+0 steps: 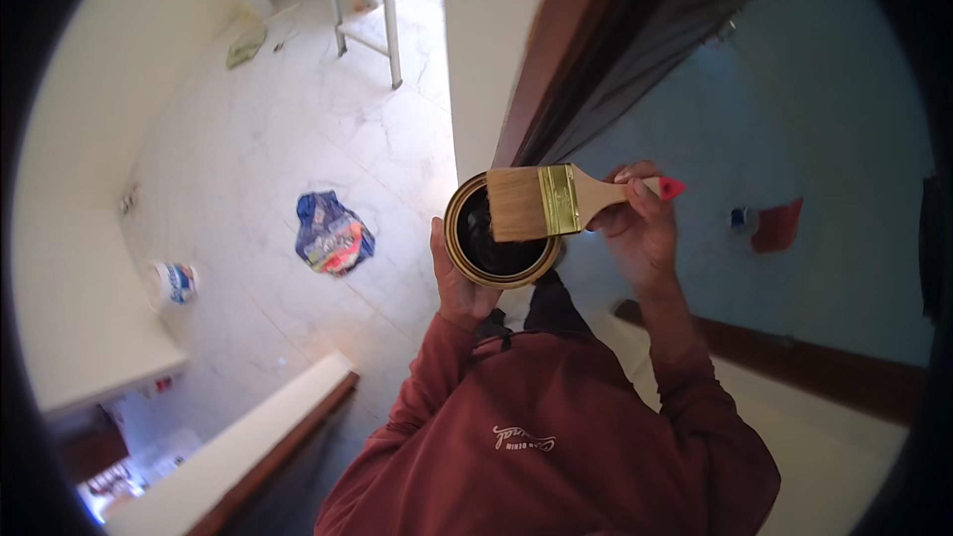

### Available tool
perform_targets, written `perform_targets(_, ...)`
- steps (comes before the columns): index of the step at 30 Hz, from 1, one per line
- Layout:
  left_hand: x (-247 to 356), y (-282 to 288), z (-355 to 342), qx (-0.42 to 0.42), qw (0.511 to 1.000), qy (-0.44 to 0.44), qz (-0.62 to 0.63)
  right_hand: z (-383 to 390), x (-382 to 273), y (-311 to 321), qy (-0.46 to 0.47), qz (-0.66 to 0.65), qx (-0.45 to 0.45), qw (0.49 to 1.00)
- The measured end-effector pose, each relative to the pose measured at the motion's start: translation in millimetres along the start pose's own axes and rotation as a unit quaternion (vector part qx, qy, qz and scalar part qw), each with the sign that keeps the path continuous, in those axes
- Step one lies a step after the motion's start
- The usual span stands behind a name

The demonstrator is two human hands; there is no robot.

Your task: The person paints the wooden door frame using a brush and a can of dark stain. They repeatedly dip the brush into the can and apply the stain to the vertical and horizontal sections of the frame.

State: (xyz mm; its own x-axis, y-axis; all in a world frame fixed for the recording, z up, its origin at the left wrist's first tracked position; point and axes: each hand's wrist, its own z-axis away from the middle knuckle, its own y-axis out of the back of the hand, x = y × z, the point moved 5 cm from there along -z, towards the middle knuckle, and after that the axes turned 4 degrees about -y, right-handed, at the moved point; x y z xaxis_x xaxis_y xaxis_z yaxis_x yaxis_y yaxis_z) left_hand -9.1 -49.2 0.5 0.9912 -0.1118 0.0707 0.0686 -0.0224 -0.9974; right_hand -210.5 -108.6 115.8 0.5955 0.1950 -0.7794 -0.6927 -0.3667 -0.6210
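My left hand (465, 290) is wrapped round the lower left side of an open round paint can (456, 250) with a gold rim. Dark, nearly black paint (501, 256) shows inside it. Held sideways over the can's mouth is a wide paintbrush (576, 201) with light brown bristles, a gold metal band and a wooden handle tipped in red. My right hand (643, 223) grips that handle, fingers closed round it. The bristle tips lie over the opening; whether they touch the paint I cannot tell.
A white wall end and dark brown door frame (536, 89) stand just beyond the can. On the pale tiled floor lie a crumpled blue bag (334, 234) and a white tub (175, 283). A ladder-like metal stand (365, 35) is farther off. A wood-edged ledge (288, 427) runs lower left.
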Motion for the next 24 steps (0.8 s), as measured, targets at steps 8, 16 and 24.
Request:
perform_targets(8, -24, -12, -49, 0.041, 0.992, 0.058, -0.108, 3, 34, 38, 0.126, -0.239, 0.151, 0.951)
perform_targets(16, -33, -32, -41, 0.04, 0.99, 0.081, -0.106, -65, 24, 106, 0.235, -0.198, 0.177, 0.935)
perform_targets(24, -23, -16, 37, 0.1, 0.989, 0.008, -0.11, -36, 160, 204, 0.09, -0.109, 0.353, 0.925)
